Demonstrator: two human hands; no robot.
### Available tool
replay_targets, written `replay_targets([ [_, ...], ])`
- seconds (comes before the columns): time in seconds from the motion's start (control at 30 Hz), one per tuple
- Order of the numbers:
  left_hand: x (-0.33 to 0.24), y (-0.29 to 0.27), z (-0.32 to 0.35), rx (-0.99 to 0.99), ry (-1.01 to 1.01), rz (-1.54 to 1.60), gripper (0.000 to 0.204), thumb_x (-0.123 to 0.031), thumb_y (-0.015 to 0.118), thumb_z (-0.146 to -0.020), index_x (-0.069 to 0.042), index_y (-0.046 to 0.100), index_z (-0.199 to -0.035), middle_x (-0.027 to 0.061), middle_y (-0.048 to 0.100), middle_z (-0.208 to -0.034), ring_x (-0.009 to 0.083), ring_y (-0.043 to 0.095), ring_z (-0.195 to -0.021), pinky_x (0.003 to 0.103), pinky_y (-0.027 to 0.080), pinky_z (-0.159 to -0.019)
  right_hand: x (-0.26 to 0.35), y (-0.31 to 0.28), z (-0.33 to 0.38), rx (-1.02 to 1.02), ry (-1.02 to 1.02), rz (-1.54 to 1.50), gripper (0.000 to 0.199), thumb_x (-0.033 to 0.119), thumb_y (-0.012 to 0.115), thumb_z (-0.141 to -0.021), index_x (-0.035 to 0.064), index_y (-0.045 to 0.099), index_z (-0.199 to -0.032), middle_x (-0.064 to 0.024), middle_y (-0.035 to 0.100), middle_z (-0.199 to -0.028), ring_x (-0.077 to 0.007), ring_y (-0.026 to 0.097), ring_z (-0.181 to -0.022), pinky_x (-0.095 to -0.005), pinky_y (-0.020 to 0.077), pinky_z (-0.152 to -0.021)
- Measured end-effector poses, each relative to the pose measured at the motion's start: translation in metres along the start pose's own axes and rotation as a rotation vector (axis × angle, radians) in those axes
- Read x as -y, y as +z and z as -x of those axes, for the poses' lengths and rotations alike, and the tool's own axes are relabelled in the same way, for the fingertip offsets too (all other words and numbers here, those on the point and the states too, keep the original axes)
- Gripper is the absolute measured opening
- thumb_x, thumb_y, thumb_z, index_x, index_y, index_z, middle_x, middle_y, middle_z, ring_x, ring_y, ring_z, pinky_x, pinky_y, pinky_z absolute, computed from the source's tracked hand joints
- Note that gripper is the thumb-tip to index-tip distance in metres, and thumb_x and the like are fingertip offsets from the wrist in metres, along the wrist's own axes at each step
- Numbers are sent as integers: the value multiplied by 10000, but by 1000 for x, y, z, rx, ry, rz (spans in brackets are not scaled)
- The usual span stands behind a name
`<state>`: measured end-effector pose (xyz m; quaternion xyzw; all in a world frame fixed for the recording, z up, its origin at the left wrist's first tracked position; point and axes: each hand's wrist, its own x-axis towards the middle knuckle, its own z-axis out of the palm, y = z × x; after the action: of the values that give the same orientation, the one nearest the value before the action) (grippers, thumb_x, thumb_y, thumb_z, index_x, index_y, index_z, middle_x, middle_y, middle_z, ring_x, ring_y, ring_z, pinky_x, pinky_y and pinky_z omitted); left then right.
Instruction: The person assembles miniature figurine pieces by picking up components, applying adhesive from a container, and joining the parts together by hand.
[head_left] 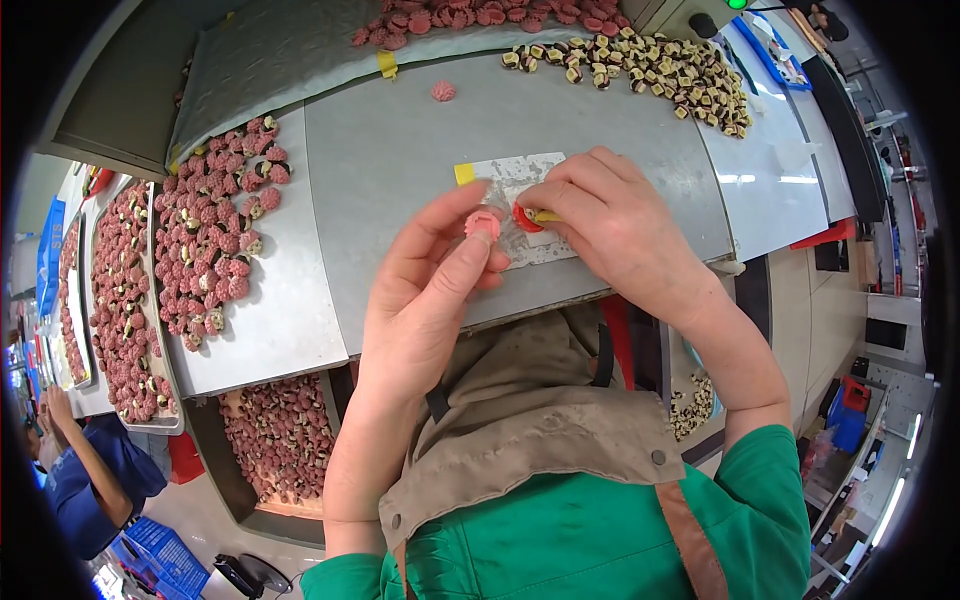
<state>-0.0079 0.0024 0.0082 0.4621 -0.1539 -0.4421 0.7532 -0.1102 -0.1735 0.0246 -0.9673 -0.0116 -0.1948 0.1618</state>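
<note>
Between the thumb and fingers of my left hand (425,265) is a small pink ridged piece (482,224) with a recess in its face. My right hand (620,215) is closed in a pinch close beside it, its fingertips on a small yellow piece (543,215). That piece lies against a red round part (523,220), whose kind I cannot make out. Both hands are above a spotted white sheet (545,252) with a yellow patch, lying on the grey worktable (385,150). The two hands are slightly apart.
Pink ridged pieces (480,14) lie at the back, and dark-and-cream pieces (650,75) at the back right. One pink piece (443,91) sits alone. Joined pink-and-dark pieces (215,240) cover the left, beside a full tray (125,300). A filled box (280,440) stands below. Another person's arm (85,450) shows far left.
</note>
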Motion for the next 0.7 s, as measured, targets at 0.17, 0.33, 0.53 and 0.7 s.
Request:
replay_targets([
  [0.17, 3, 2, 1, 40, -48, 234, 355, -168, 549, -962, -33, 511, -1288, 25, 588, -1094, 96, 564, -948, 238, 452, -855, 3, 3, 4, -60, 20, 32, 285, -8, 694, -671, 56, 640, -944, -46, 584, -887, -251, 552, -823, -355, 480, -720],
  [0.33, 4, -1, 1, 60, -74, 356, 369, -194, 520, -976, -18, 478, -1297, 32, 589, -1094, 108, 568, -959, 249, 459, -862, 0, -1, 6, -50, 77, -129, 218, 14, 648, -774, 45, 636, -989, -72, 587, -932, -260, 564, -835, -346, 479, -738],
  [0.53, 4, 2, 2, 39, -63, 325, 345, -178, 527, -973, -4, 486, -1269, 39, 593, -1100, 109, 572, -966, 262, 465, -882, 24, -14, -1, -148, 222, -594, 188, 26, 621, -838, 42, 631, -1024, -79, 599, -966, -244, 572, -901, -340, 478, -772],
  [0.7, 3, 7, 2, 18, -70, 310, 315, -160, 530, -972, -6, 502, -1246, 47, 594, -1103, 111, 574, -968, 261, 469, -884, 23, -8, -9, -149, 9, -389, 225, 16, 638, -820, 38, 620, -1043, -83, 608, -962, -251, 570, -898, -335, 479, -774],
])
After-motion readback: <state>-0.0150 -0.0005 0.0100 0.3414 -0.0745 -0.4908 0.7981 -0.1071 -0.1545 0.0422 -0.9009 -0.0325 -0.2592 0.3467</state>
